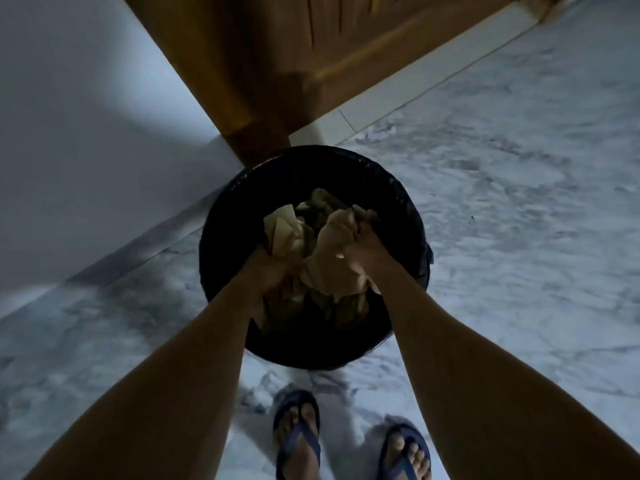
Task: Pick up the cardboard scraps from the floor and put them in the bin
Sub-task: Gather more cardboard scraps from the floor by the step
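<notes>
- Head view, far left: pale wall meeting the marbled floor, with a brown wooden door behind; bin parked in that corner, likely to keep it out of the walkway.
- Left of centre: left hand reaching down past the black rim, grip clamped on a pale cardboard piece, apparently to press it down or let it go inside rather than drop it from height.
- Centre: cardboard scraps bunched in the bin, tan to cream, creased and crumpled, torn into irregular pieces, filling much of the opening; darker pieces lower down, hard to make out in the dim light.
- Right of centre: right hand also inside the rim, grip closed around the top of the largest crumpled piece, seemingly pushing it in to make it fit.
- Bottom right: two feet in blue sandals planted just beside the bin, close enough for both arms to reach straight down.
- No loose scraps visible on the floor in view; judged near the end of the task.
</notes>
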The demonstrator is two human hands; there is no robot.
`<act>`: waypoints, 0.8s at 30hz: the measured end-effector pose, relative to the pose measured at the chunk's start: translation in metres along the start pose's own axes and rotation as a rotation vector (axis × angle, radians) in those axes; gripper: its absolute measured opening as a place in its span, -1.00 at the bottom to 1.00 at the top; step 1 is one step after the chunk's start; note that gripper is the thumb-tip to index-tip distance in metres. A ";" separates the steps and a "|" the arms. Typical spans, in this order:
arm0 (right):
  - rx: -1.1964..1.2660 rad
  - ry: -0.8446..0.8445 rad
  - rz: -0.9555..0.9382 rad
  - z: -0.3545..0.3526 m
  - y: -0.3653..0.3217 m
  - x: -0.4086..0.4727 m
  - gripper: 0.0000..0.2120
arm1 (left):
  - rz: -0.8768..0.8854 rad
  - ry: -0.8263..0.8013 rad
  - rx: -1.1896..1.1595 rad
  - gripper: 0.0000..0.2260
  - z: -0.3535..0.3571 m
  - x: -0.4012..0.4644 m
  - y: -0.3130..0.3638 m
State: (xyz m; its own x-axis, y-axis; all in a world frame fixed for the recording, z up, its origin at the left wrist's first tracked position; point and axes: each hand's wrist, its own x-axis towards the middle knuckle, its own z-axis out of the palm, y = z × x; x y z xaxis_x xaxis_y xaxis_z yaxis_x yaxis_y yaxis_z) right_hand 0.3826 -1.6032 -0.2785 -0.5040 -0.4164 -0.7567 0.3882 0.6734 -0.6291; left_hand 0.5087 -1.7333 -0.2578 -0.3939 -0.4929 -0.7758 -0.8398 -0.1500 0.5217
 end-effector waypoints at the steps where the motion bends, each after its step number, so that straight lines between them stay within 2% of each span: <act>1: 0.016 0.007 0.030 0.000 0.008 0.015 -0.32 | -0.007 0.052 -0.010 -0.43 0.007 0.011 -0.003; 3: 0.026 0.044 0.105 0.000 0.024 0.035 -0.28 | -0.070 0.081 -0.030 -0.53 0.017 0.031 -0.009; 6: 0.027 0.043 0.142 0.011 0.034 0.050 -0.10 | -0.153 0.058 -0.026 -0.50 0.024 0.053 -0.019; 8: -0.011 0.027 0.133 0.013 0.038 0.056 0.04 | -0.148 0.083 -0.052 -0.36 0.027 0.053 -0.021; 9: -0.017 0.029 0.124 0.011 0.034 0.048 0.04 | -0.137 0.129 -0.056 -0.26 0.027 0.049 -0.022; 11: -0.019 0.080 0.072 0.006 0.023 0.021 -0.02 | -0.095 0.197 -0.029 -0.07 0.022 0.039 -0.022; 13: -0.071 0.127 -0.017 -0.002 0.019 -0.009 -0.08 | -0.066 0.166 0.094 0.11 0.013 0.022 -0.015; 15: -0.182 0.160 -0.076 -0.008 0.013 -0.042 -0.13 | -0.035 0.131 0.201 0.20 0.003 0.000 -0.005; 19: -0.276 0.187 -0.115 -0.020 -0.009 -0.110 -0.24 | 0.019 0.105 0.384 0.10 -0.009 -0.050 0.017; 22: -0.242 0.211 -0.105 -0.034 -0.015 -0.166 -0.30 | 0.078 0.063 0.414 -0.18 -0.003 -0.109 0.042; 23: -0.219 0.234 -0.092 -0.039 -0.012 -0.184 -0.32 | 0.109 0.035 0.410 -0.23 0.002 -0.131 0.050; 24: -0.193 0.256 -0.077 -0.045 -0.009 -0.201 -0.33 | 0.133 0.018 0.399 -0.21 0.010 -0.148 0.056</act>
State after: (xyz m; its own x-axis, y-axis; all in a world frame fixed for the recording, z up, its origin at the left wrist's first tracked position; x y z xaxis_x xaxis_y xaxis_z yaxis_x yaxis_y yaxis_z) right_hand 0.4458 -1.4979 -0.1131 -0.7137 -0.3198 -0.6232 0.2003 0.7594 -0.6190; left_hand 0.5164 -1.6601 -0.1171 -0.5050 -0.5011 -0.7028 -0.8623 0.2580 0.4357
